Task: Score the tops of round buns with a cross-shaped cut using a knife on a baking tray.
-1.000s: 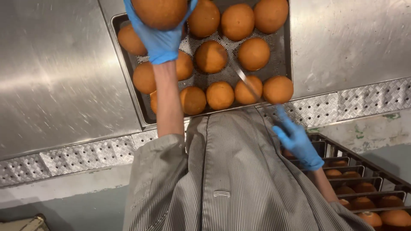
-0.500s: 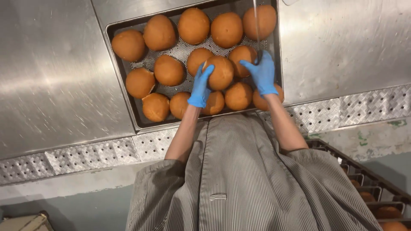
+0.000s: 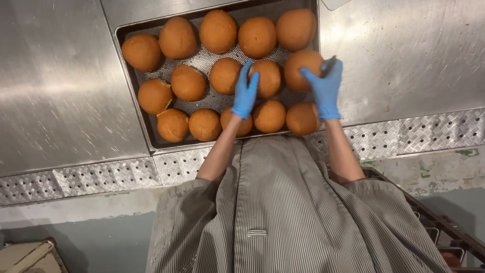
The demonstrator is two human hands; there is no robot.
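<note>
Buns [image 3: 266, 77]: light, soft, crushable — cup your palms around the sides.
Left hand [image 3: 245, 93]: fingers extended, resting flat on one.
Right hand [image 3: 323, 88]: curled around another [image 3: 302, 68].

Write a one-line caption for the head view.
Blue-gloved left hand and right hand touch browned buns on a perforated tray set on a steel counter.
</note>
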